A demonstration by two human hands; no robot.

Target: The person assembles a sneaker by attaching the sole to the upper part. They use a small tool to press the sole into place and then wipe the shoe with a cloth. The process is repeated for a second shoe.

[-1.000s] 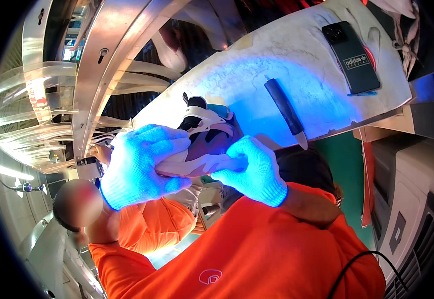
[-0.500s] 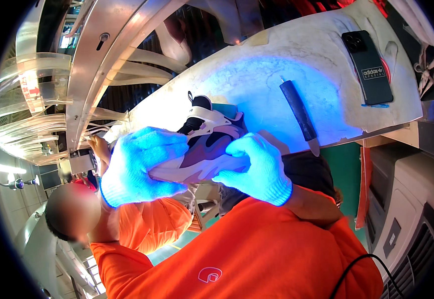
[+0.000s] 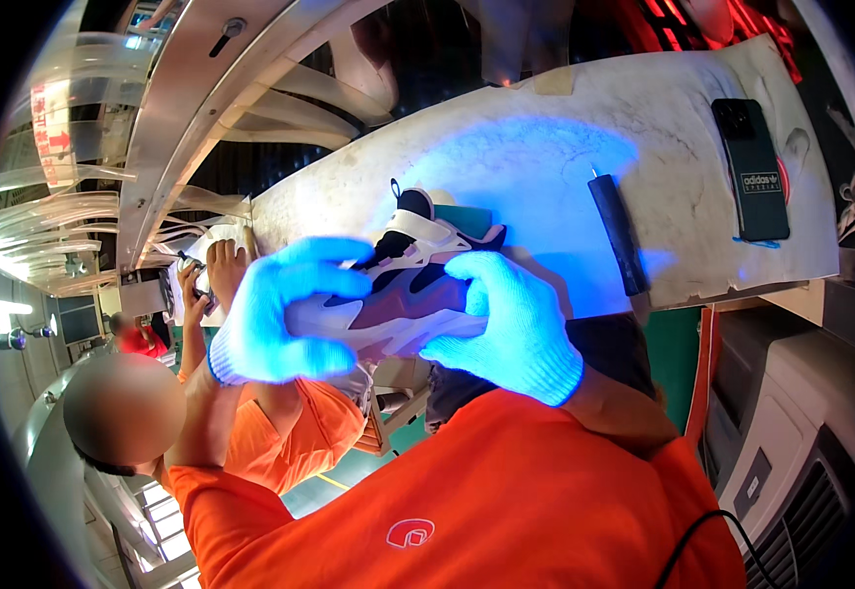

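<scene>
A sneaker [image 3: 413, 299] in white, mauve and black is held over the near edge of the work table, its toe to the left. My right hand [image 3: 511, 324], in a white knit glove lit blue, grips its sole and side toward the heel. Around the toe, my gloved left hand [image 3: 275, 314] has its fingers and thumb spread and slightly blurred; the toe shows between them. Behind the heel is a teal piece [image 3: 464, 218], whose kind I cannot make out. To the right of the shoe lies a dark-handled tool [image 3: 619, 236] with a thin metal tip.
The pale, stained table [image 3: 673, 128] carries a dark phone [image 3: 751, 172] at its right end. A metal frame [image 3: 187, 108] with clear tubes stands at left. A co-worker in orange [image 3: 295, 432] handles another shoe there. A grey machine [image 3: 791, 432] stands at lower right.
My left hand has loosened from the toe, its fingers and thumb parting. The right hand keeps its grip. The view has shifted, and the co-worker's hands at left show more fully.
</scene>
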